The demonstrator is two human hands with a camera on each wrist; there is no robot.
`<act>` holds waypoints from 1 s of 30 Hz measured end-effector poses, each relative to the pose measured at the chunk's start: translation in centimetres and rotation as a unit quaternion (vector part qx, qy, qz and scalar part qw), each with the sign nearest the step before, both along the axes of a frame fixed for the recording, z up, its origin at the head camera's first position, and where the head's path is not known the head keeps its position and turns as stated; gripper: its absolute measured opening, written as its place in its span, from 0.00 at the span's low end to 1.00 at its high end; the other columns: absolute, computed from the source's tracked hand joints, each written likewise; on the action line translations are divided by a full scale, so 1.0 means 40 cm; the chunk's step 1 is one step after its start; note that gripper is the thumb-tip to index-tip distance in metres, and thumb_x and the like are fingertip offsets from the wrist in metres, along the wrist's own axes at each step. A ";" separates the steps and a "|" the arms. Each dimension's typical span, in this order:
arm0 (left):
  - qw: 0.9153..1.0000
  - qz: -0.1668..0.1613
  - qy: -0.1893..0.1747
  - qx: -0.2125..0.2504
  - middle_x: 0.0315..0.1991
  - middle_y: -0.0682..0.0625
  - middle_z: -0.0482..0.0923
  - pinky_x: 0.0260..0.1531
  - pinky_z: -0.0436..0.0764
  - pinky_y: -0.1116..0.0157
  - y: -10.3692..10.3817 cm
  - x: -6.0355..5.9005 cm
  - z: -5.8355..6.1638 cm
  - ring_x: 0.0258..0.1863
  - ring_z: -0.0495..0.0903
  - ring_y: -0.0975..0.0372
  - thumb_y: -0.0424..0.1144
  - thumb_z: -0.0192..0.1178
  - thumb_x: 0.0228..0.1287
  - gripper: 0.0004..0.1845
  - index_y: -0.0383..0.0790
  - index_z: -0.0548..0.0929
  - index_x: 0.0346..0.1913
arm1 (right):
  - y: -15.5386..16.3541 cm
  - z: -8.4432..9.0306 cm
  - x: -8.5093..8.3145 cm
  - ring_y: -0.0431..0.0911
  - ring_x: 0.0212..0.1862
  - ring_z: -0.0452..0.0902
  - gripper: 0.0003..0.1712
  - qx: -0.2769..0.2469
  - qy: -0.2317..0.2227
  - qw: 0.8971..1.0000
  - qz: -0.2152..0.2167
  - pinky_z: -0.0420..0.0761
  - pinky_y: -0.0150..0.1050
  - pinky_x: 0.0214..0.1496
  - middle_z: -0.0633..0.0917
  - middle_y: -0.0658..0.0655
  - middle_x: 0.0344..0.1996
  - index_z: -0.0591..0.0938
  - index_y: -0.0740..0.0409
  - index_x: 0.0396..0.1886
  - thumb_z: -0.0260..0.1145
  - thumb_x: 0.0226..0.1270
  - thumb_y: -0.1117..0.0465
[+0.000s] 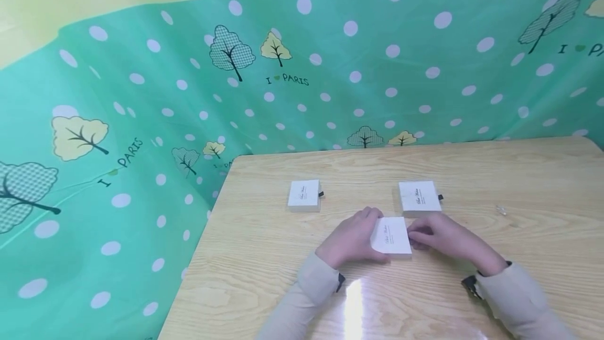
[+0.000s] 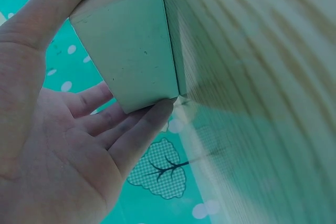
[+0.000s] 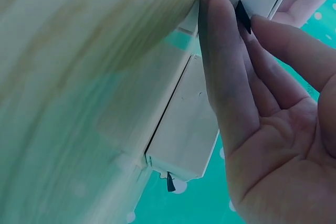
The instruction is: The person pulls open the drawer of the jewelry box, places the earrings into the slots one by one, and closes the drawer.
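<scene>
I steady the near box (image 1: 392,236) on the bench (image 1: 519,172) with both hands: my left hand (image 1: 355,240) clasps its left end between thumb and fingers, and my right hand (image 1: 441,236) reaches its fingertips to the right end, at a small black tab. Two more boxes lie farther off, the right box (image 1: 419,198) just beyond my right hand and the left box (image 1: 304,195) well apart. A green dotted cloth (image 1: 141,119) hangs behind.
</scene>
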State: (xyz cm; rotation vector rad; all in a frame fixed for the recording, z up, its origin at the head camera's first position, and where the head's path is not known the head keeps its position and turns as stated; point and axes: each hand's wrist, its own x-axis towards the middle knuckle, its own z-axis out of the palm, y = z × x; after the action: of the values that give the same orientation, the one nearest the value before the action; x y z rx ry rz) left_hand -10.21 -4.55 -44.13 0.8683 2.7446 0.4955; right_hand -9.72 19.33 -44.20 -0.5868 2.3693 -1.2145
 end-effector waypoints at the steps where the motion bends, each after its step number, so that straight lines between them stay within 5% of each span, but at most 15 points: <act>1: 1.000 0.000 0.000 0.001 0.50 0.59 0.73 0.43 0.73 0.77 0.000 0.000 -0.001 0.42 0.71 0.71 0.58 0.79 0.42 0.45 0.46 0.70 0.61 | -0.002 0.000 0.000 0.41 0.30 0.81 0.09 0.001 -0.004 1.000 -0.004 0.82 0.33 0.32 0.87 0.49 0.30 0.87 0.62 0.42 0.62 0.71 0.65; 11: 1.000 -0.002 -0.004 0.007 0.50 0.59 0.72 0.43 0.73 0.77 0.000 -0.003 -0.002 0.42 0.71 0.71 0.58 0.79 0.42 0.44 0.46 0.70 0.61 | -0.011 0.003 0.000 0.42 0.25 0.75 0.09 0.022 -0.015 0.999 -0.020 0.75 0.31 0.27 0.82 0.50 0.21 0.87 0.58 0.32 0.62 0.70 0.65; 30: 1.000 0.007 -0.021 0.010 0.48 0.59 0.72 0.42 0.73 0.78 -0.001 -0.001 0.002 0.41 0.71 0.71 0.56 0.80 0.42 0.45 0.44 0.69 0.61 | -0.007 -0.009 -0.015 0.44 0.28 0.81 0.11 -0.007 -0.040 0.999 0.013 0.82 0.35 0.30 0.83 0.52 0.23 0.85 0.61 0.30 0.59 0.70 0.68</act>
State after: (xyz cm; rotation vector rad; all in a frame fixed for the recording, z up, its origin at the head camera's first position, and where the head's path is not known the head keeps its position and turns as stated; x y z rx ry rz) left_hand -10.27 -4.59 -44.04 0.8349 2.7132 0.5400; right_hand -10.33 19.04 -44.57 -0.5609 2.2822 -1.2220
